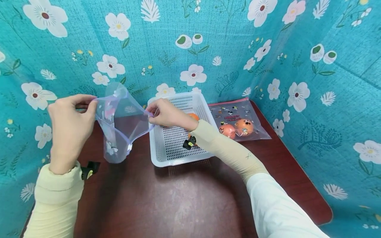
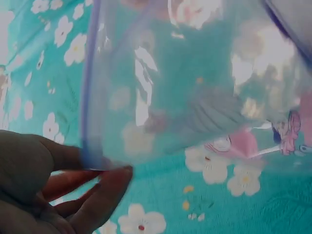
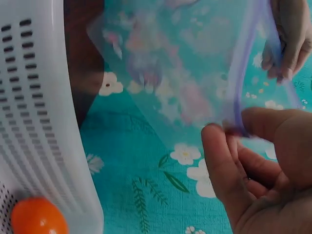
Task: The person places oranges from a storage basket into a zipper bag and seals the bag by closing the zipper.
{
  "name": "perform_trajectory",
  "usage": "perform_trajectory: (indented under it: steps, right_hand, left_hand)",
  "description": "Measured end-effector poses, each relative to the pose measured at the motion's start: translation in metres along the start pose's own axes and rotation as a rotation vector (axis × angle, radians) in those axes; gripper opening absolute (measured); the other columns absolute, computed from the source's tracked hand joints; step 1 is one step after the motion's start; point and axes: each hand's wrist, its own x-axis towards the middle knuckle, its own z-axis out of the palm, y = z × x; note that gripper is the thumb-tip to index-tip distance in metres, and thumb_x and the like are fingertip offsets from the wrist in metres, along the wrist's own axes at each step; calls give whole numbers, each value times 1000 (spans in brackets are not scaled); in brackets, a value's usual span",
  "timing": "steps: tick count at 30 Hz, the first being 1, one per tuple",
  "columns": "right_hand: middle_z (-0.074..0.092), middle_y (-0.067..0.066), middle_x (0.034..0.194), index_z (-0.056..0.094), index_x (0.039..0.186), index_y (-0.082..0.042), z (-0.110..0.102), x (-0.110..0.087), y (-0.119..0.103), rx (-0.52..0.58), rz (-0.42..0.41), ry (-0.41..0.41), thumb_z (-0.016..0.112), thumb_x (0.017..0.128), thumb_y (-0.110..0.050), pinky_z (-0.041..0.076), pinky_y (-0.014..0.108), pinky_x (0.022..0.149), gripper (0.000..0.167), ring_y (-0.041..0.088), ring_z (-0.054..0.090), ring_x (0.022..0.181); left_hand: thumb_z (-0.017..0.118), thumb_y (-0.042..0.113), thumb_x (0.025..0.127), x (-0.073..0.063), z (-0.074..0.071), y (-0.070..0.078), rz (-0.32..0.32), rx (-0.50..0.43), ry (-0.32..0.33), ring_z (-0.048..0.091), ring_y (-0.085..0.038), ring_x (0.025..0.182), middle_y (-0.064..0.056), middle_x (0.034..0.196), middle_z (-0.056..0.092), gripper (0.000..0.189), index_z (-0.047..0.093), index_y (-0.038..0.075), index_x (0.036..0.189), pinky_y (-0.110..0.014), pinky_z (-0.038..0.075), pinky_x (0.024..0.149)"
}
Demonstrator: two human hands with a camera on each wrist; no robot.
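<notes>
A clear zip bag (image 1: pixel 120 132) with a purple edge and pink cartoon prints hangs between both hands, its mouth spread wide. My left hand (image 1: pixel 72 125) pinches one side of the purple rim between thumb and fingers. On the opposite side, my right hand (image 1: pixel 169 114) pinches the rim, above the left part of a white perforated basket (image 1: pixel 156 162). In the right wrist view, the bag (image 3: pixel 165 73) stretches from the right fingertips toward the left hand (image 3: pixel 290 44). Orange balls (image 1: pixel 193 116) lie in the basket, partly hidden by the right hand and forearm.
Right of the basket, another clear zip bag (image 1: pixel 253 114) with a red top edge lies flat, with two orange balls (image 1: pixel 244 127) in it. All of this stands on a dark brown table (image 1: pixel 184 198). A teal flowered cloth (image 1: pixel 166 43) hangs behind and at the sides.
</notes>
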Motion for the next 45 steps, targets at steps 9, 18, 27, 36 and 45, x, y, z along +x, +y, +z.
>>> perform_trajectory:
  steps: [9, 18, 27, 36, 45]
  right_hand:
    - [66, 1, 70, 72, 87, -5, 14, 8, -3, 10, -49, 2, 63, 99, -10, 46, 21, 56, 15, 9, 56, 57]
    - [73, 13, 84, 69, 98, 4, 22, 11, -10, 226, -31, -94, 60, 100, -4, 60, 31, 66, 12, 19, 71, 69]
    - [68, 6, 70, 64, 83, -3, 18, 8, -1, 136, 27, -30, 69, 92, -6, 58, 27, 61, 11, 14, 66, 60]
    - [61, 13, 79, 59, 103, 1, 10, 7, 18, 167, 176, -45, 61, 88, 9, 59, 31, 60, 17, 21, 66, 61]
    - [71, 11, 80, 71, 96, 1, 6, 6, 18, 97, 112, -82, 65, 97, -6, 57, 28, 59, 10, 27, 69, 64]
  left_hand:
    - [55, 22, 105, -13, 39, -6, 75, -47, -76, 70, -34, 69, -25, 84, 73, 36, 74, -8, 104, -5, 33, 59]
    - [66, 42, 98, -34, 68, -8, 14, -209, -314, 76, -30, 87, -19, 98, 77, 49, 75, -3, 114, -28, 59, 72]
    - [65, 6, 95, -21, 45, -15, 19, -132, -256, 73, -36, 77, -27, 93, 75, 21, 76, -8, 105, -2, 40, 58]
    - [64, 13, 95, -2, 0, -25, -78, 38, -107, 51, 5, 61, -27, 98, 74, 25, 77, -1, 112, -11, 36, 48]
    - [67, 12, 94, -7, 4, -17, 2, 45, -111, 57, -13, 56, -29, 88, 73, 24, 77, -6, 107, -8, 34, 48]
